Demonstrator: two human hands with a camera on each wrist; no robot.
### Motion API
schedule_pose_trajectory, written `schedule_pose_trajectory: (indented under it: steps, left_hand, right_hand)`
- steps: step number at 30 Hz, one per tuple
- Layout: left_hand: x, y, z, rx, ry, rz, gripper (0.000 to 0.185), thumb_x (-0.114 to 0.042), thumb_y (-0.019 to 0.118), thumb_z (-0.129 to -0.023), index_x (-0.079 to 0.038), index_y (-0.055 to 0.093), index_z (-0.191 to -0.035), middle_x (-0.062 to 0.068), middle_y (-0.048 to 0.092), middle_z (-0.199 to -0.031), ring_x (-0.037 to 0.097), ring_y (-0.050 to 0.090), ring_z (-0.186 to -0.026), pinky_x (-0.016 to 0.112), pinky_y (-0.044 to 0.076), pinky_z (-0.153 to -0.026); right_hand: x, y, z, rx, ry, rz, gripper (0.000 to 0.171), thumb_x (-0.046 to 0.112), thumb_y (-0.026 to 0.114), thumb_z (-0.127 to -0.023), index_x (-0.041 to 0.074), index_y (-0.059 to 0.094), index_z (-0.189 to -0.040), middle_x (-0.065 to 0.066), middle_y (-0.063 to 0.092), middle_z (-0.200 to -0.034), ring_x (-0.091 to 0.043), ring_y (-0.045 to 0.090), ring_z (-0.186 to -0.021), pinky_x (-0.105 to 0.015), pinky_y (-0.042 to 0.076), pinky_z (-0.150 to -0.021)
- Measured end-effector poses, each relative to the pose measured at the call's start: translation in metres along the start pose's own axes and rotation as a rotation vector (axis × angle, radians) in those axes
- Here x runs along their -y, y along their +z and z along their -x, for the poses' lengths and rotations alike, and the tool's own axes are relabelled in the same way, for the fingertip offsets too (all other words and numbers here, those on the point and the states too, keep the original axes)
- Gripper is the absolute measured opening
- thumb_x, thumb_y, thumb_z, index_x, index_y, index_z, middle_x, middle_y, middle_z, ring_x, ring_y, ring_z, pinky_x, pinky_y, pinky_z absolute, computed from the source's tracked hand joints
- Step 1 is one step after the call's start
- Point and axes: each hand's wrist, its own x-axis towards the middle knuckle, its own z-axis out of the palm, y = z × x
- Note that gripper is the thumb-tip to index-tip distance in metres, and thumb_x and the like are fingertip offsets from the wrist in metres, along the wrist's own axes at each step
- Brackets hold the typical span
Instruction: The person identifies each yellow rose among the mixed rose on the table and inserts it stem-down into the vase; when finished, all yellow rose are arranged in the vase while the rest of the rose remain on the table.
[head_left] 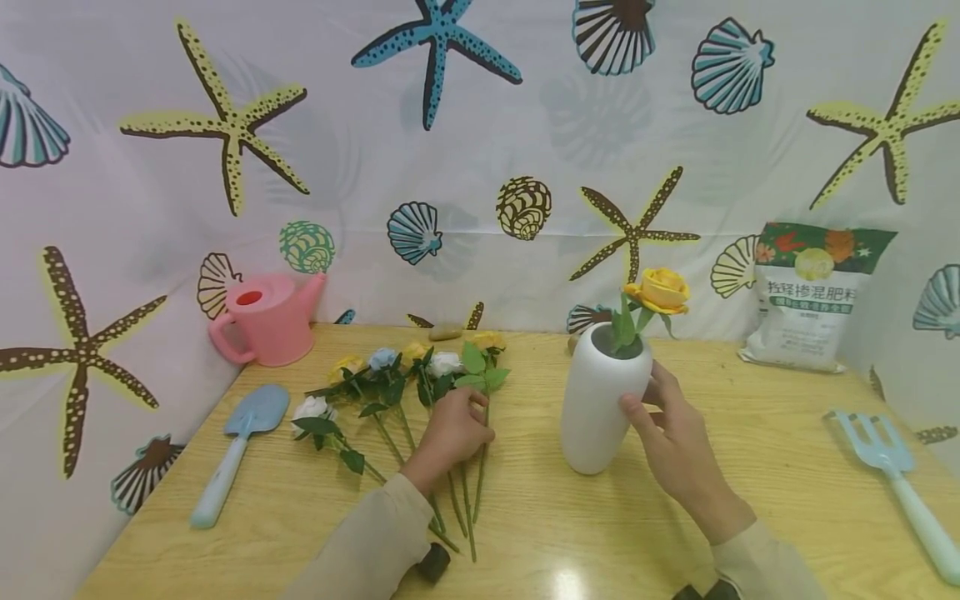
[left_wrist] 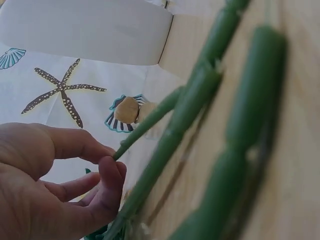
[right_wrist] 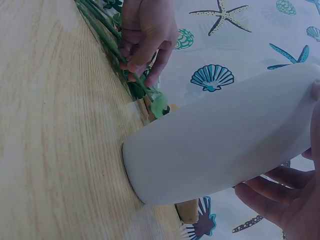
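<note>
My left hand [head_left: 454,429] is over the right-hand stems of a row of artificial roses lying on the table. In the left wrist view its thumb and forefinger pinch a thin green side stalk [left_wrist: 150,117] of a rose stem [left_wrist: 172,132]. A white vase [head_left: 596,408] stands to the right, and my right hand [head_left: 678,442] holds it from its right side, thumb toward the front. One yellow rose [head_left: 660,290] with green leaves rises from the vase's mouth. The lying roses include a blue rose [head_left: 383,358] and a white rose [head_left: 313,410].
A pink watering can [head_left: 273,321] stands at the back left, with a blue trowel [head_left: 238,450] before it. At the right are a fertilizer bag [head_left: 813,300] and a blue hand fork [head_left: 896,475]. Brown stones [head_left: 446,332] lie by the patterned cloth backdrop [head_left: 465,158].
</note>
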Motion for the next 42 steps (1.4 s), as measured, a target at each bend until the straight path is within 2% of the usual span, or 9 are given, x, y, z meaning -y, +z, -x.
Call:
schedule_pose_trajectory:
  steps: [6, 10, 13, 16, 22, 29, 33, 36, 42]
  left_hand:
    - [-0.006, -0.002, 0.001, 0.006, -0.018, 0.155, 0.038, 0.005, 0.068, -0.086, 0.002, 0.062, -0.124, 0.012, 0.062, -0.095, 0.021, 0.056, -0.078, 0.028, 0.047, -0.057]
    - [-0.012, -0.005, 0.002, 0.023, 0.0, 0.324, 0.041, 0.01, 0.06, -0.088, 0.004, 0.059, -0.128, 0.013, 0.058, -0.097, 0.019, 0.054, -0.074, 0.03, 0.051, -0.06]
    - [-0.021, -0.008, 0.003, 0.026, 0.017, 0.461, 0.042, 0.011, 0.058, -0.09, 0.004, 0.056, -0.131, 0.014, 0.057, -0.1, 0.018, 0.056, -0.074, 0.034, 0.056, -0.066]
    - [-0.03, -0.01, 0.005, 0.006, 0.034, 0.543, 0.043, 0.01, 0.059, -0.09, 0.003, 0.055, -0.133, 0.014, 0.058, -0.1, 0.017, 0.056, -0.075, 0.036, 0.057, -0.068]
    - [-0.046, -0.012, 0.009, -0.088, 0.041, 0.7, 0.049, 0.011, 0.059, -0.091, 0.0, 0.049, -0.137, 0.009, 0.057, -0.097, 0.016, 0.057, -0.074, 0.031, 0.056, -0.067]
    - [-0.063, -0.012, 0.01, -0.291, 0.03, 0.976, 0.053, 0.012, 0.06, -0.091, -0.005, 0.043, -0.137, 0.005, 0.053, -0.094, 0.015, 0.057, -0.074, 0.026, 0.056, -0.067]
    - [-0.073, -0.012, 0.01, -0.378, 0.096, 1.146, 0.046, 0.012, 0.059, -0.092, -0.007, 0.041, -0.13, 0.004, 0.051, -0.094, 0.015, 0.058, -0.075, 0.025, 0.056, -0.068]
    - [-0.082, -0.012, 0.009, -0.426, 0.168, 1.229, 0.043, 0.01, 0.058, -0.093, -0.006, 0.04, -0.129, 0.004, 0.05, -0.093, 0.016, 0.059, -0.075, 0.026, 0.056, -0.069]
    - [-0.104, -0.018, 0.01, -0.455, 0.316, 1.3, 0.039, 0.006, 0.057, -0.097, -0.006, 0.038, -0.129, 0.005, 0.051, -0.095, 0.018, 0.059, -0.077, 0.025, 0.055, -0.069]
  right_hand:
    - [0.0, 0.0, 0.0, -0.001, 0.001, 0.003, 0.056, 0.023, 0.052, -0.106, 0.007, 0.031, -0.156, -0.023, 0.06, -0.137, -0.037, 0.063, -0.119, -0.03, 0.054, -0.09]
    - [-0.001, -0.001, 0.0, -0.002, -0.001, 0.001, 0.056, 0.023, 0.052, -0.106, 0.008, 0.03, -0.156, -0.023, 0.06, -0.138, -0.036, 0.063, -0.12, -0.029, 0.054, -0.09]
    - [-0.001, -0.002, 0.0, -0.001, 0.001, -0.001, 0.056, 0.023, 0.051, -0.106, 0.008, 0.03, -0.156, -0.023, 0.06, -0.138, -0.036, 0.063, -0.12, -0.026, 0.053, -0.09]
    - [0.0, -0.002, 0.0, -0.003, 0.003, -0.005, 0.056, 0.023, 0.052, -0.106, 0.008, 0.031, -0.156, -0.023, 0.06, -0.138, -0.036, 0.063, -0.119, -0.025, 0.053, -0.089]
    - [-0.001, -0.001, 0.0, -0.01, -0.003, -0.015, 0.055, 0.022, 0.052, -0.106, 0.008, 0.032, -0.155, -0.023, 0.061, -0.137, -0.036, 0.063, -0.119, -0.026, 0.054, -0.089]
    - [-0.002, 0.0, 0.0, -0.015, -0.014, -0.019, 0.054, 0.022, 0.052, -0.106, 0.01, 0.033, -0.155, -0.023, 0.061, -0.137, -0.036, 0.064, -0.118, -0.035, 0.056, -0.089]
    - [-0.001, 0.0, -0.001, -0.015, -0.017, -0.02, 0.054, 0.022, 0.052, -0.106, 0.009, 0.033, -0.155, -0.023, 0.061, -0.137, -0.036, 0.064, -0.118, -0.032, 0.056, -0.089]
    - [-0.001, 0.0, -0.001, -0.016, -0.016, -0.018, 0.054, 0.022, 0.052, -0.106, 0.008, 0.033, -0.155, -0.023, 0.061, -0.136, -0.037, 0.064, -0.118, -0.032, 0.056, -0.089]
    - [-0.002, 0.0, 0.0, -0.019, -0.021, -0.01, 0.054, 0.022, 0.052, -0.106, 0.008, 0.033, -0.155, -0.024, 0.062, -0.136, -0.037, 0.065, -0.117, -0.035, 0.056, -0.088]
